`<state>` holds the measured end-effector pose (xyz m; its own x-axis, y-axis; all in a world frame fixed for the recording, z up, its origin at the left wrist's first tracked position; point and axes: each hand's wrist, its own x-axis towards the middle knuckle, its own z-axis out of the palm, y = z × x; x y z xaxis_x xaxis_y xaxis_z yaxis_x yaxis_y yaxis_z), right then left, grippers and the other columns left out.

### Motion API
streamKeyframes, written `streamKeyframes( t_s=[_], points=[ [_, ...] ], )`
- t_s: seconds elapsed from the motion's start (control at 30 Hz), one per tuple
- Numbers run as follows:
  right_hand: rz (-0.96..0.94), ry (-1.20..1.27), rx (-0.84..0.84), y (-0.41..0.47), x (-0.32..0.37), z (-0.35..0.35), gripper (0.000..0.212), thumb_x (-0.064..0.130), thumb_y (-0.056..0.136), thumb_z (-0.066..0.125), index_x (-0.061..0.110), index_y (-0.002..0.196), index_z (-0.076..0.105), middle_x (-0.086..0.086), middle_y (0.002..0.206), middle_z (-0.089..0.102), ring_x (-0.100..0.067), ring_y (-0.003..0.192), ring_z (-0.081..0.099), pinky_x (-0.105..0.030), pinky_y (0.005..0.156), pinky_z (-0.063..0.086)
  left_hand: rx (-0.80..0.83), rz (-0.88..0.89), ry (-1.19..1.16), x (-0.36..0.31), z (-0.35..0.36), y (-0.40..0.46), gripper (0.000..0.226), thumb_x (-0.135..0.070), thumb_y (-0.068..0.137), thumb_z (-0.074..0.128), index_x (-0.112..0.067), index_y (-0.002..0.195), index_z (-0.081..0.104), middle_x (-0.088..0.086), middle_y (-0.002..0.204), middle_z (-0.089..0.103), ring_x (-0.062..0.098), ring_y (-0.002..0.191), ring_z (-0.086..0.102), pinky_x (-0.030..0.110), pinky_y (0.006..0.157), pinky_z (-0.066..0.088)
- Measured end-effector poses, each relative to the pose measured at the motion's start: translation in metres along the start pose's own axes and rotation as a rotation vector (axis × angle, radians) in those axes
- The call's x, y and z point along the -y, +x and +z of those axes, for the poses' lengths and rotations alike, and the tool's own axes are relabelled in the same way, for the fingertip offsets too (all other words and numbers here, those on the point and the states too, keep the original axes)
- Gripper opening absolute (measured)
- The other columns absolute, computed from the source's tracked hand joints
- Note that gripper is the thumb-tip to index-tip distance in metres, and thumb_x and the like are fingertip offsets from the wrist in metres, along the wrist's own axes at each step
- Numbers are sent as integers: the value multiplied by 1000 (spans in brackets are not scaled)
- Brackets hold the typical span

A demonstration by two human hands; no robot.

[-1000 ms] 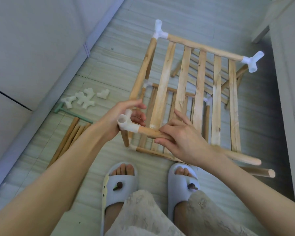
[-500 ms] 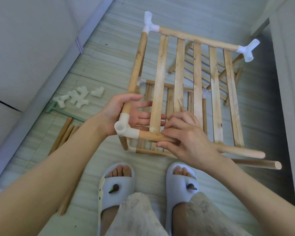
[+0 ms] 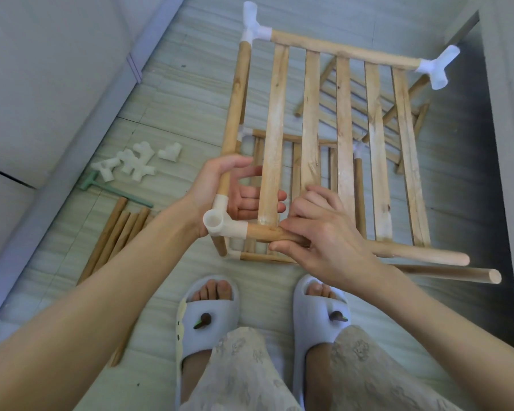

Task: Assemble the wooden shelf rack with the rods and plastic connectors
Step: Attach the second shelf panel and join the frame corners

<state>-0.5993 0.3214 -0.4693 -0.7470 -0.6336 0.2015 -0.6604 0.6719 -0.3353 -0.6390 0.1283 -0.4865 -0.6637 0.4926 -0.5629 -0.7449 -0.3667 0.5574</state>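
Five flat slats [image 3: 310, 126] are counted in the upper shelf panel at the centre of the frame. Three white connectors are seen fitted on that panel's corners: one at the top centre [image 3: 253, 25], one at the upper right [image 3: 436, 68] and one at the lower left [image 3: 221, 222]. A heap of loose white connectors [image 3: 134, 161] is seen at the left of the frame; about five are made out, though the exact number cannot be told. About four loose rods [image 3: 116, 235] are laid below them. One green tool [image 3: 113, 189] is seen. Two hands and two slippers [image 3: 207, 324] are counted.
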Motion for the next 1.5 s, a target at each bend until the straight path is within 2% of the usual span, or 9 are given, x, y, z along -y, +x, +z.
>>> streamKeyframes(
  t_s=[0.2,0.33,0.53,0.83,1.0,1.17,1.27,1.4,1.5],
  points=[
    [10,27,-16,3,3,3,26,32,74,68,6,70,70,-1,71,52,-12,80,46,-33,98,34,-76,15,29,-1,3,0,40,-37,89,43,-8,114,53,24,93,69,33,76,70,35,63,57],
    [21,27,15,7,5,2,26,33,75,68,8,72,70,0,73,54,-18,79,53,-36,94,38,-65,14,32,-2,0,-1,45,-38,85,46,-7,117,54,23,97,69,32,80,70,34,64,57],
    [43,83,60,9,6,0,26,34,75,67,9,77,72,10,79,43,-9,86,43,-39,96,36,-38,24,65,-5,-1,0,43,-35,86,43,-5,114,58,24,98,69,32,80,70,36,66,58],
    [67,48,118,15,5,-3,29,36,77,67,9,85,73,-4,83,64,-26,90,57,-33,92,33,-49,22,95,-13,-4,2,45,-39,84,47,-8,114,58,22,99,69,32,84,70,35,66,57],
    [46,-3,135,15,3,-6,31,39,82,64,9,90,72,-5,87,64,-29,94,57,-36,87,39,-249,151,159,-14,-3,-2,48,-52,87,50,-15,117,58,12,102,72,25,91,70,28,67,57],
    [108,-119,235,29,3,-7,41,49,92,46,17,108,66,-1,108,60,-22,115,47,-43,110,22,-380,357,190,-6,3,-21,25,-34,99,36,-22,103,57,4,105,68,17,93,67,31,79,51],
    [110,-186,296,46,2,-8,44,52,94,38,19,115,60,0,117,56,-21,119,44,-43,111,20,-536,442,285,-1,5,-31,33,-30,103,29,-20,130,46,2,128,56,14,116,53,27,97,40],
    [122,-188,442,70,0,-10,40,43,100,27,15,120,46,-4,123,48,-25,123,41,-50,114,12,-404,459,460,-2,-5,-56,34,-39,102,26,-40,135,32,-17,139,37,2,134,31,27,106,26],
    [117,-189,513,88,-5,-13,36,36,101,27,14,126,41,-6,132,44,-23,129,35,-48,115,11,-433,455,534,-14,-12,-65,39,-38,102,29,-39,141,31,-18,145,34,2,135,29,32,112,25]
  ],
)
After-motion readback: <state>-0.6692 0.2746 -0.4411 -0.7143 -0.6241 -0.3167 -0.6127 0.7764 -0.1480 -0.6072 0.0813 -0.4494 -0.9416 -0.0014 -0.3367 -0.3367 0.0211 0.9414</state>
